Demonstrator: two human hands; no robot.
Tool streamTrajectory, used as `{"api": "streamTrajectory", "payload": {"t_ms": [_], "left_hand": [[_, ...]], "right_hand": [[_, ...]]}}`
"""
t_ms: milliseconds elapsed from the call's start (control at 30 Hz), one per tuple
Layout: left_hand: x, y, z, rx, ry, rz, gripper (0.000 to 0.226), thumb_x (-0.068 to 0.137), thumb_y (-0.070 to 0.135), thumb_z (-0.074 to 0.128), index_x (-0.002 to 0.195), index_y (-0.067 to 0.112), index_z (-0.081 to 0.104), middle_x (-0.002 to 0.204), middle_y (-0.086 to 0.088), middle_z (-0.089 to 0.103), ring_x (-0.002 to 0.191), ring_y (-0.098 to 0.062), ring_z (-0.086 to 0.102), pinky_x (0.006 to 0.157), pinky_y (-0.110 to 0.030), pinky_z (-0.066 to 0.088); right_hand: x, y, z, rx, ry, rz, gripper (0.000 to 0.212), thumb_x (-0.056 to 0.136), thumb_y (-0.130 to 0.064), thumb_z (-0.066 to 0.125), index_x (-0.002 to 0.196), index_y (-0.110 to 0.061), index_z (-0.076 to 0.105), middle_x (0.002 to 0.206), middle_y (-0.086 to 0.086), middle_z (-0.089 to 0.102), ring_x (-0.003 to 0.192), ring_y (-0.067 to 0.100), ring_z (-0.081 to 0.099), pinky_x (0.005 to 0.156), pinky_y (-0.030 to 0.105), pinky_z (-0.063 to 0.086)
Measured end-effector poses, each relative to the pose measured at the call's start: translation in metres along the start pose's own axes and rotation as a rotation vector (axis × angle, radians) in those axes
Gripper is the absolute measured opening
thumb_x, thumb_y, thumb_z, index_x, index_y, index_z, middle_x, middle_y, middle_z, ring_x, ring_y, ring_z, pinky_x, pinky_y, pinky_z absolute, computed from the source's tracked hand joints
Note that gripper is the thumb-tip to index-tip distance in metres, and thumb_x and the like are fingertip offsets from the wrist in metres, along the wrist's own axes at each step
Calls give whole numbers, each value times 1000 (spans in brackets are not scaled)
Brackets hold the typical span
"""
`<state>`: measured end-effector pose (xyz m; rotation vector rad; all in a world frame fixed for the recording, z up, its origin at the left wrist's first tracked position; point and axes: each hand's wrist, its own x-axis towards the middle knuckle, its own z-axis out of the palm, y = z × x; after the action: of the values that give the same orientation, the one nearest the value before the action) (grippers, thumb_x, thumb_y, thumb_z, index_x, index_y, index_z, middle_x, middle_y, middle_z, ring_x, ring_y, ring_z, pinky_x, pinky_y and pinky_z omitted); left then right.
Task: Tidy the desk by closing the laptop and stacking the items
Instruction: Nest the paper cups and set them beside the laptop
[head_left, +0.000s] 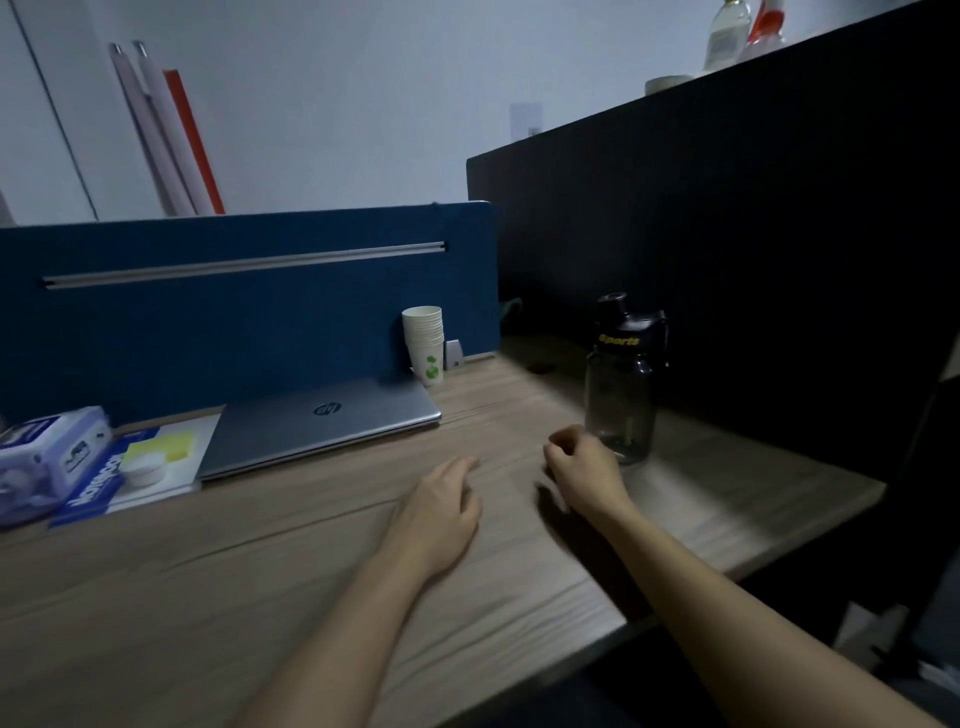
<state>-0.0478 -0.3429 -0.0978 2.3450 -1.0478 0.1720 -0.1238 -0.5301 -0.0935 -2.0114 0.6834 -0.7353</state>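
A silver laptop (322, 423) lies shut on the wooden desk (260, 561), against the blue partition. Left of it a blue-and-white book (111, 478) lies flat with a yellow sticky pad (166, 447) and a small white round tub (143, 467) on top. A tissue pack (44, 457) sits at the far left. A stack of paper cups (426, 343) stands behind the laptop's right corner. My left hand (441, 504) rests palm down on the desk, holding nothing. My right hand (582, 467) hovers with curled fingers, just left of a dark water bottle (623, 384), not gripping it.
The blue partition (234, 312) closes the back of the desk and a black divider (727, 249) closes the right side. Bottles (727, 34) stand on top of the divider. The desk's right edge (810, 525) drops off near the bottle.
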Motion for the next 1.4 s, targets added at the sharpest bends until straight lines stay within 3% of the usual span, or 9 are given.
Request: {"api": "streamTrajectory", "payload": {"t_ms": [167,333,433,533,667,767,933,1167,1400], "left_hand": [[-16,25,5,-16,-30,27,49,95,26,51,144,21,46,143,-1,53,125,-18,53,104,-29,40],[-8,46,17,-45,-57,63,52,95,27,54,146,18,43,147,-2,49,131,-16,47,110,-29,35],[6,57,28,-75,-87,62,56,95,32,53,148,24,39,146,-2,50,130,-15,48,106,-26,35],[24,68,42,-104,-128,65,63,95,38,52,153,32,27,149,2,47,130,-12,47,103,-27,36],[52,79,59,-156,-127,93,74,94,38,53,154,39,11,154,1,40,134,-21,46,108,-33,37],[75,74,65,-244,-106,51,73,93,38,55,154,38,13,150,-1,45,130,-22,50,105,-40,43],[92,54,68,-336,-47,8,65,93,41,54,149,43,20,139,3,53,123,-17,52,93,-29,40],[117,4,48,46,36,49,71,92,40,47,153,32,11,144,-8,47,137,-23,32,113,-40,25],[145,-38,35,209,79,65,63,92,42,42,149,26,21,148,-4,44,141,-23,25,109,-44,24]], "right_hand": [[-15,20,-48,46,109,72,11,92,-25,56,95,-15,60,88,10,66,65,21,65,42,20,43],[-9,38,-74,64,194,88,44,83,-37,69,115,-12,51,116,6,50,95,20,53,78,30,41],[0,41,-75,95,169,61,66,79,-40,74,132,-16,43,125,4,44,106,21,53,87,31,42],[14,46,-71,97,156,26,64,81,-35,74,136,-16,46,130,4,54,113,20,56,94,33,47],[32,48,-62,85,89,-56,55,82,-34,75,130,-20,53,122,-2,63,107,10,57,89,26,49],[47,45,-52,49,53,-83,52,83,-36,75,128,-20,55,117,-4,63,105,10,58,90,34,54],[70,35,-32,23,17,-100,46,84,-31,75,125,-21,57,112,-3,66,97,11,63,84,39,58],[110,21,16,-64,-62,-168,50,86,-31,73,130,-20,54,119,-1,67,94,9,63,83,27,50],[146,6,67,-99,-101,-186,51,85,-32,72,130,-21,52,121,1,66,97,11,61,78,25,47]]}}
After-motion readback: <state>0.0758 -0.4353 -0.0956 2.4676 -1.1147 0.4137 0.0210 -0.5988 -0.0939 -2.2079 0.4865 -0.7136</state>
